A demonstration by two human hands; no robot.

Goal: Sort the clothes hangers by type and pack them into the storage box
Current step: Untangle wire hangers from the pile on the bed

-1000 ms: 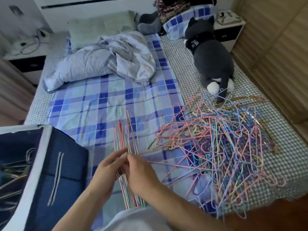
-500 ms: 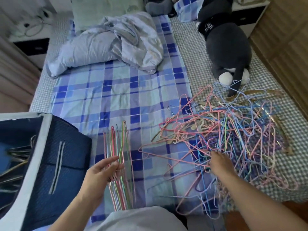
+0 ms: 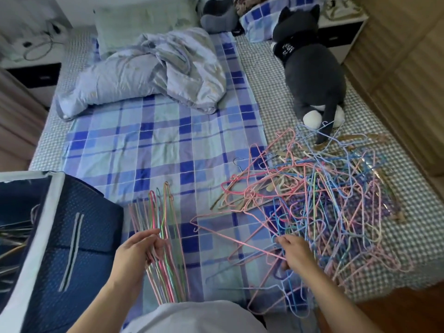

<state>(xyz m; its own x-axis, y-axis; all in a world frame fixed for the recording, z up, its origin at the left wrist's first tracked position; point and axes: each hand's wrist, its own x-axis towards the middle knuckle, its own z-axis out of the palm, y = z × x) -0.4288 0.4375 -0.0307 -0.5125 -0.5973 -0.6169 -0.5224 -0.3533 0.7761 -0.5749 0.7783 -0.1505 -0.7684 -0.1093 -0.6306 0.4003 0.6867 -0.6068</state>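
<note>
A tangled pile of thin coloured wire hangers (image 3: 336, 203) lies on the right half of the bed, with a few wooden hangers (image 3: 276, 186) mixed in. My left hand (image 3: 137, 251) grips a stacked bundle of coloured wire hangers (image 3: 165, 236), hooks pointing away from me. My right hand (image 3: 294, 249) is at the near edge of the pile, its fingers curled on a pink wire hanger (image 3: 230, 239). The navy fabric storage box (image 3: 69, 236) stands open at the lower left, with metal hangers (image 3: 12, 239) inside.
A crumpled quilt (image 3: 149, 70) and pillows lie at the head of the bed. A dark plush cat (image 3: 310, 68) lies beyond the pile. A wooden wardrobe (image 3: 408, 68) runs along the right side, and nightstands flank the bed.
My right hand left the bundle, reached right into the pile and took hold of a pink hanger. The left hand kept the bundle; the view tilted down.
</note>
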